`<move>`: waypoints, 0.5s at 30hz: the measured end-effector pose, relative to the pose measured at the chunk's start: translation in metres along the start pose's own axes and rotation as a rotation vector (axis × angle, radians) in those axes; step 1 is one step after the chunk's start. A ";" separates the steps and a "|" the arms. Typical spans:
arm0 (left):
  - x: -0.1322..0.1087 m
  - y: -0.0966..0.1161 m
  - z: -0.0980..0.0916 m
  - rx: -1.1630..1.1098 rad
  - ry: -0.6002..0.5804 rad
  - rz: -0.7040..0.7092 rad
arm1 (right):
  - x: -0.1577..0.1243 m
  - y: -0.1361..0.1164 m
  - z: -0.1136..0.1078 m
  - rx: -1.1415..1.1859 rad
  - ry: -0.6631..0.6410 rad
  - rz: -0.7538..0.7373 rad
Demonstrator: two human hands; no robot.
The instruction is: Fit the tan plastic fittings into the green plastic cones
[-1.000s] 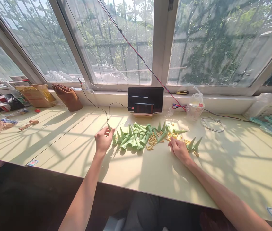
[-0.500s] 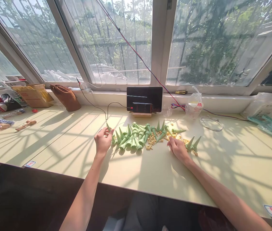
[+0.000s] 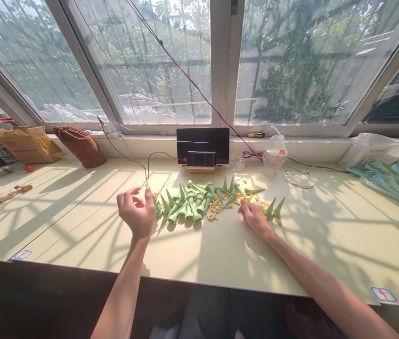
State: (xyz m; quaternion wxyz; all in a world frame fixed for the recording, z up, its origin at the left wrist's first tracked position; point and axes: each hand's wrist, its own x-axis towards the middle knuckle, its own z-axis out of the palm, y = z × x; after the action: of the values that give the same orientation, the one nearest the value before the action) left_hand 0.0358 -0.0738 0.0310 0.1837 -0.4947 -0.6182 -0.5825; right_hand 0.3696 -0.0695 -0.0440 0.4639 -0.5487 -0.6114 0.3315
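My left hand [image 3: 137, 211] is raised at the left end of a heap of green cone-shaped pieces [image 3: 189, 207]. Its fingers are apart, and nothing shows in them. Some cones stand upright with the tip up; others lie on their sides. My right hand [image 3: 254, 217] rests at the front of a scatter of small yellow pegs [image 3: 216, 207], fingers drawn together. Whatever its fingertips may hold is hidden. Just right of that hand, two green cones [image 3: 274, 207] stand upright, close together.
Behind the heap, a phone [image 3: 201, 158] leans against a dark tablet [image 3: 202, 141]. A cup in a plastic bag [image 3: 275, 153] and a coiled cable [image 3: 298, 178] are at the right. Further out are bagged green pieces [image 3: 393, 186]; a brown pouch [image 3: 81, 146] stands left.
My left hand has let go of a green cone at the heap's left end, opened and drawn back toward me. My right hand stays by the pegs. The view has turned slightly right.
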 end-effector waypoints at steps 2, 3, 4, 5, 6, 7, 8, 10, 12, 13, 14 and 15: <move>-0.007 0.025 0.001 -0.042 0.019 0.018 | 0.000 0.000 0.000 -0.012 -0.007 0.000; -0.012 0.038 0.005 -0.078 -0.010 0.036 | 0.000 0.000 0.000 -0.018 -0.010 -0.001; -0.018 0.052 0.010 -0.121 -0.061 0.053 | 0.000 0.000 -0.001 -0.025 -0.010 -0.003; -0.026 0.065 0.017 -0.175 -0.122 0.066 | 0.001 0.000 -0.001 -0.036 -0.008 -0.008; -0.035 0.077 0.026 -0.233 -0.217 0.078 | 0.001 0.001 -0.001 -0.049 0.000 -0.018; -0.044 0.089 0.036 -0.284 -0.341 0.086 | 0.002 0.002 0.000 -0.062 0.010 -0.030; -0.053 0.099 0.049 -0.321 -0.478 0.089 | 0.002 0.003 0.000 -0.073 0.021 -0.046; -0.069 0.114 0.075 -0.340 -0.745 0.120 | 0.003 0.006 0.000 -0.083 0.040 -0.073; -0.082 0.123 0.099 -0.285 -0.888 0.152 | 0.004 0.007 0.001 -0.080 0.044 -0.088; -0.087 0.126 0.109 -0.243 -0.930 0.165 | 0.004 0.007 0.001 -0.076 0.043 -0.094; -0.091 0.127 0.116 -0.204 -0.961 0.176 | 0.004 0.007 0.001 -0.073 0.040 -0.103; -0.094 0.128 0.122 -0.169 -0.983 0.180 | 0.005 0.007 0.001 -0.067 0.042 -0.110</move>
State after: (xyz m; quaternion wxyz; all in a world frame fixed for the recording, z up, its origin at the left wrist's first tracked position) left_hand 0.2257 -0.0231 -0.0067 -0.1203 -0.7747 -0.5374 -0.3107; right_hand 0.3714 -0.0636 -0.0499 0.4754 -0.5362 -0.6417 0.2734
